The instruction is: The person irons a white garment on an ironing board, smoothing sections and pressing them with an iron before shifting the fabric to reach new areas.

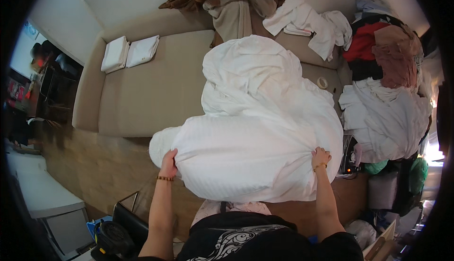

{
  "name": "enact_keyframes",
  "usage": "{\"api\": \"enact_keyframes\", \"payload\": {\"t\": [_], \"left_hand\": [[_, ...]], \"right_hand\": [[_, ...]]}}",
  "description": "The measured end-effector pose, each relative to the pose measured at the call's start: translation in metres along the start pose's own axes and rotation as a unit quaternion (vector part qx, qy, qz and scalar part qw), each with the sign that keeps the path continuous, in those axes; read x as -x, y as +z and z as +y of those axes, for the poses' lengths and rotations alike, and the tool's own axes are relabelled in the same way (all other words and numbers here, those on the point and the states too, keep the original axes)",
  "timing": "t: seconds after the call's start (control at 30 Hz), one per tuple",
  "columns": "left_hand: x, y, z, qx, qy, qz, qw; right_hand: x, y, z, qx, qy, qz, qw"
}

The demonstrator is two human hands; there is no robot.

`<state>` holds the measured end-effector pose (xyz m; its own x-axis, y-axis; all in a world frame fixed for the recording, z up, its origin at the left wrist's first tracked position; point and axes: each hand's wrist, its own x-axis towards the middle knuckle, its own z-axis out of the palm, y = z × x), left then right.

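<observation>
A large white cloth (244, 147), likely a bed sheet or duvet cover, lies spread before me. Its far part is bunched into a mound that reaches over the sofa. My left hand (169, 162) grips the cloth's left edge, thumb on top. On the right, my right hand (321, 158) pinches a fold of the same cloth, and creases run from the fingers. From under the cloth at left pokes the rounded end of a white padded board (161, 146), apparently an ironing board; the rest of it is covered. Beyond it stands a beige sofa (152, 94).
Two folded white cloths (129, 52) lie on the sofa's left end. A tape roll (322, 82) sits right of the mound. Clothes are heaped at right (386, 119). Close to my right hand is a dark appliance (350, 156) with an orange light. A black chair (129, 218) stands behind left.
</observation>
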<state>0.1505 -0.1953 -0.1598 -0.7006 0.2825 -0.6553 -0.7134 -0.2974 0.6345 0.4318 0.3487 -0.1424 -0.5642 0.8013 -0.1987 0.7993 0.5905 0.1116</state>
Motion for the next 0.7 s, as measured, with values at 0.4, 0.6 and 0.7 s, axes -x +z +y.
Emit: {"api": "enact_keyframes", "payload": {"t": [0.4,0.6,0.7], "left_hand": [[-0.127,0.028,0.075,-0.218,0.142,0.099,0.960],[-0.044,0.075,0.027,-0.485,0.524,0.207,0.668],[0.037,0.088,-0.021,-0.671,0.507,-0.182,0.510]], "right_hand": [[0.024,-0.026,-0.037,0.012,0.020,0.039,0.999],[0.093,-0.017,-0.078,-0.160,-0.457,0.101,0.869],[0.122,-0.008,-0.097,-0.131,-0.476,0.101,0.864]]}}
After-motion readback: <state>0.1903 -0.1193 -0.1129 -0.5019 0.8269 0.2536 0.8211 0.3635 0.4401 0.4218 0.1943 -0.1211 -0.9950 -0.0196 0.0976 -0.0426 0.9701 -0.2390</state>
